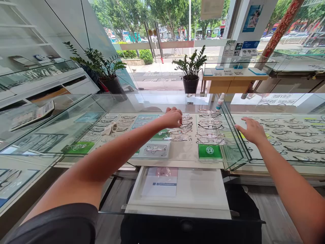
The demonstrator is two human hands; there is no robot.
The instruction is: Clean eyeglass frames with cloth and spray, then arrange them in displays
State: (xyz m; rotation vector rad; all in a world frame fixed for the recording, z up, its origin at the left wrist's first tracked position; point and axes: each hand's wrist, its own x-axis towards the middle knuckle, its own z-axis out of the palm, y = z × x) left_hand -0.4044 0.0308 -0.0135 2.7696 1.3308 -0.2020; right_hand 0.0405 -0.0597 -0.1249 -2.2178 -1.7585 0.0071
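My left hand (171, 118) reaches over the glass display counter, its fingers curled in above the eyeglasses (179, 137) in the middle section. Whether anything is pinched in those fingers is hidden. At the right, my right hand (251, 131) is open, thumb and fingers apart, near the glass edge (236, 132) between two counter sections. Another column of eyeglasses (210, 126) lies between my hands, with a green card (209, 151) in front of it. A clear tray (164, 153) with eyeglasses in it lies below my left hand.
A pulled-out white drawer (203, 189) holding a leaflet (159, 184) is in front of me. A small spray bottle (219, 101) stands on the counter top. A beige cloth (110, 129) lies left. Two potted plants (190, 84) stand beyond the counter.
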